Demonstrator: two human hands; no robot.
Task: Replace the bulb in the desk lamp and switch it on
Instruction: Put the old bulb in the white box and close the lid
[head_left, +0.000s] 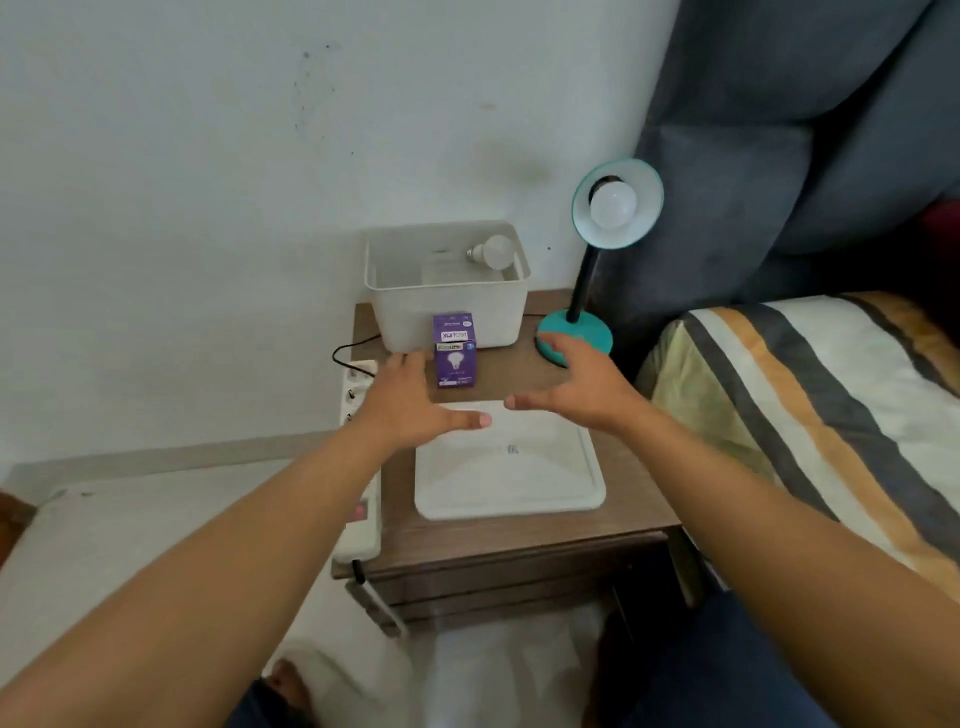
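Observation:
A teal desk lamp (574, 332) stands at the back right of the wooden nightstand (519, 545), its shade tilted up with a white bulb (613, 203) screwed in, unlit. A second white bulb (492, 251) lies inside the white bin (452, 306). In front of the bin stands a purple bulb box (455, 349). My left hand (410, 402) hovers open just left of the box. My right hand (576, 382) is open, its fingers spread over the lamp's base; whether they touch it is unclear.
A white tray (511, 467) lies on the nightstand below my hands. A white power strip (358, 467) with a black cord runs along the left edge. A striped bed (810, 405) and dark headboard are to the right, the wall behind.

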